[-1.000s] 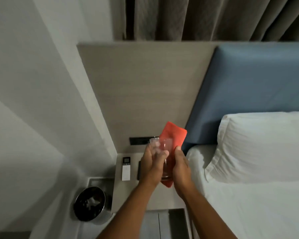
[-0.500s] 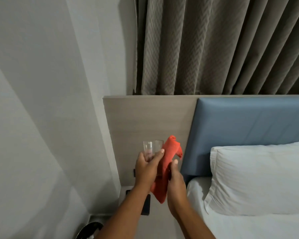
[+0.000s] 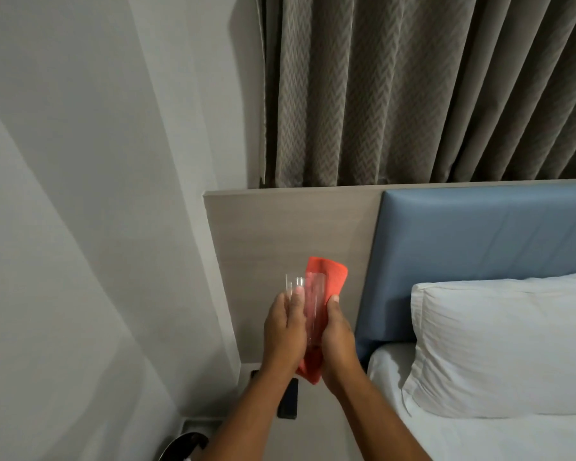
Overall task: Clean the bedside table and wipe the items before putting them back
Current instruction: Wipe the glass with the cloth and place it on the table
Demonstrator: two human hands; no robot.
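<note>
A clear drinking glass (image 3: 308, 301) is held up in front of the wooden headboard panel, gripped by my left hand (image 3: 285, 331) around its left side. My right hand (image 3: 336, 341) holds an orange-red cloth (image 3: 326, 277) against the glass's right side; the cloth sticks out above the glass and hangs below both hands. Beneath my arms lies the pale bedside table (image 3: 316, 424), mostly hidden. A black remote (image 3: 288, 399) lies on it, partly covered by my left forearm.
A bed with a white pillow (image 3: 499, 344) and blue padded headboard (image 3: 479, 261) fills the right. A grey curtain (image 3: 413, 88) hangs behind. A dark round bin (image 3: 180, 447) sits at the lower left by the white wall.
The view has tilted up from the table to the headboard and curtain. Both hands stay on the glass, and the cloth has been pressed flatter along its right side.
</note>
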